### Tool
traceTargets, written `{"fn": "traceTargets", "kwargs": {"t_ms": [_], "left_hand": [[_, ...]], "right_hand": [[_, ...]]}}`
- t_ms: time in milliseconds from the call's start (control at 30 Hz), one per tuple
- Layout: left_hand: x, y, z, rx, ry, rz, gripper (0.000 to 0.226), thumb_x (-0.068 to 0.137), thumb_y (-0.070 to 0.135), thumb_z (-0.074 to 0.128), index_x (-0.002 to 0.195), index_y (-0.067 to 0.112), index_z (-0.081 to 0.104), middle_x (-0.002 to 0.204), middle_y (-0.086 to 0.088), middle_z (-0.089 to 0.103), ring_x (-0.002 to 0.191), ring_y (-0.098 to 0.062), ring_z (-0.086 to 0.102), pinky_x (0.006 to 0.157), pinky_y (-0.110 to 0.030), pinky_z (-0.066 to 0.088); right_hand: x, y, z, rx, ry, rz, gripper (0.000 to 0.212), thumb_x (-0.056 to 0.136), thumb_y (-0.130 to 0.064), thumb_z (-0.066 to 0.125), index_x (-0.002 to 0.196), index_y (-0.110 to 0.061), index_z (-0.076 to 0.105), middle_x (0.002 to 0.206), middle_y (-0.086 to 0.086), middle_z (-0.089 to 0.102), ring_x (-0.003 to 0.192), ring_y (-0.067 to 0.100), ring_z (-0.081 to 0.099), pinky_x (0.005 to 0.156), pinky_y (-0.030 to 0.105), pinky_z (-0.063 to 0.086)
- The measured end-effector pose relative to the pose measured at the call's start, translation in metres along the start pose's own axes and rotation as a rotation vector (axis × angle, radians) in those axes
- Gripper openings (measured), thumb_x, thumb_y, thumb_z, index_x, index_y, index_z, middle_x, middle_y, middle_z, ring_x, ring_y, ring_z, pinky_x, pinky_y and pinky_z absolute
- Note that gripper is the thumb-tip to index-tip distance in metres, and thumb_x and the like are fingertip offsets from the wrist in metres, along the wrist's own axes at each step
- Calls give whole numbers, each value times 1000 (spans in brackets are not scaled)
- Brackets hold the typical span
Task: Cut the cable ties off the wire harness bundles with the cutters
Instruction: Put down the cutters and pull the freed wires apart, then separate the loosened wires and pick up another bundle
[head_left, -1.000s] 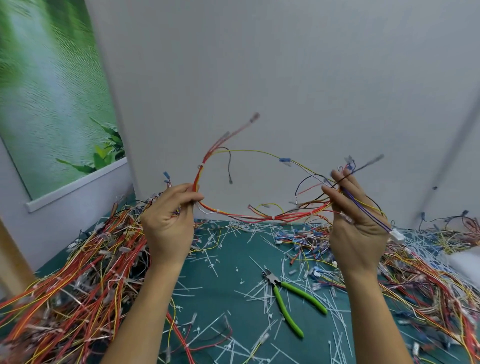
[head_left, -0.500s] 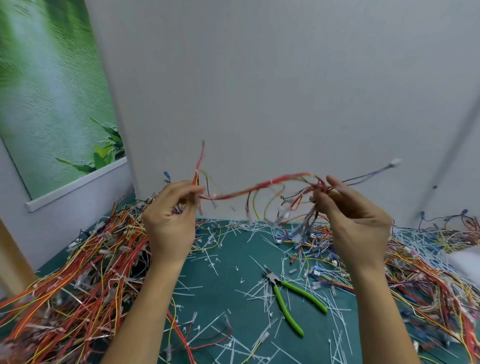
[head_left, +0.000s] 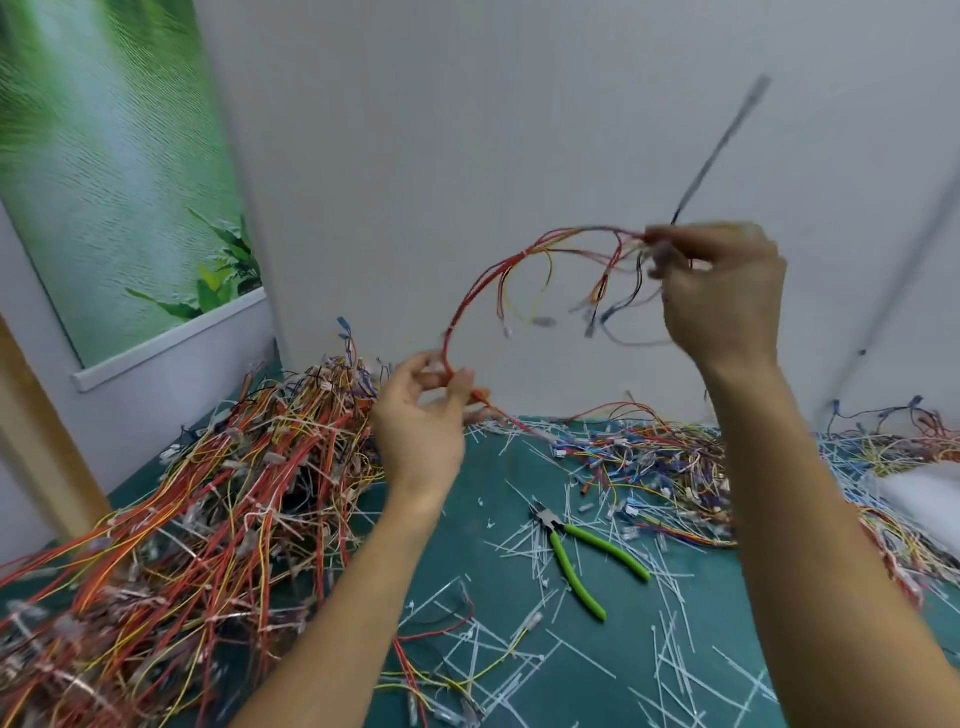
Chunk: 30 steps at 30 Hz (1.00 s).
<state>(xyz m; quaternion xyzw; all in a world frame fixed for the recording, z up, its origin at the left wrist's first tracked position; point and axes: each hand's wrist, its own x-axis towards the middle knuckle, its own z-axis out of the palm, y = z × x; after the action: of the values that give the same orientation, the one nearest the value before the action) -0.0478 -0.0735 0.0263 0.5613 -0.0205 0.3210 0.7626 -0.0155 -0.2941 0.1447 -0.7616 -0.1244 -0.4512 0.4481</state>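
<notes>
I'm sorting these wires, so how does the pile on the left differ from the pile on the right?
The left pile is heaped high; the right pile lies lower and spread out. The left pile is mostly red, orange and yellow wire; the right pile shows much more blue and white. Both rest on the green mat, with cut ties between them.

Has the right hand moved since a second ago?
Yes. The right hand, gripping the wires, has risen much higher above the green cutters.
</notes>
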Motion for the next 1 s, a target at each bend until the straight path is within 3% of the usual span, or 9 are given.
{"fn": "traceTargets", "kwargs": {"t_ms": [100,200,267,333,467,567,667,833,1000], "left_hand": [[-58,-3,38,-15,-250,-193,27,90,6,74,111,17,63,100,-9,74,83,-23,76,69,-30,59],[-138,-4,59,16,-982,-347,71,91,15,71,151,35,39,140,17,58,126,-3,58,101,-25,48],[-167,1,55,152,-1443,-295,84,96,12,63,155,53,19,157,33,28,142,12,29,114,-21,29],[-166,10,48,287,-1629,-106,81,100,10,54,150,62,17,153,44,21,133,28,23,110,-25,26],[-134,16,47,471,-1552,-163,47,100,26,62,145,34,51,140,11,61,123,4,58,110,-26,44],[-93,0,39,746,-1342,-179,41,96,38,66,135,25,63,129,2,69,114,-8,66,105,-28,49],[-56,-16,18,938,-1144,-181,43,95,44,65,132,23,65,130,3,69,113,-9,65,103,-30,49],[-21,-32,-13,1120,-1035,-293,47,93,51,64,127,18,68,129,1,69,113,-12,65,103,-34,50],[6,-17,-40,1191,-896,-310,49,96,48,62,132,15,64,133,-1,66,116,-13,63,102,-26,44]], "right_hand": [[43,-5,11,-295,-62,-146,32,84,7,56,105,1,80,106,22,73,110,34,64,92,36,50],[67,15,29,-661,-311,-227,30,90,9,53,113,7,72,119,26,64,113,41,61,93,39,49],[61,44,30,-919,-493,-222,31,91,13,49,117,7,64,119,26,61,110,45,63,89,48,55],[43,81,20,-1183,-816,-173,37,96,8,50,129,-2,61,131,19,59,122,42,58,97,50,54],[4,129,12,-1320,-1369,188,49,98,-14,64,147,-15,56,150,5,56,136,28,54,116,46,43],[-27,126,29,-1235,-1226,90,37,97,-15,60,132,-6,59,131,10,66,111,26,66,94,39,57],[-63,108,46,-1235,-1057,-44,30,95,-20,66,124,-13,62,120,6,66,104,25,67,72,36,50],[-131,90,71,-933,-1144,95,38,93,-39,69,119,-12,61,121,10,65,110,31,65,88,43,53],[-170,92,80,-803,-1209,263,37,91,-45,73,91,-16,49,102,12,63,100,31,65,75,34,47]]}}
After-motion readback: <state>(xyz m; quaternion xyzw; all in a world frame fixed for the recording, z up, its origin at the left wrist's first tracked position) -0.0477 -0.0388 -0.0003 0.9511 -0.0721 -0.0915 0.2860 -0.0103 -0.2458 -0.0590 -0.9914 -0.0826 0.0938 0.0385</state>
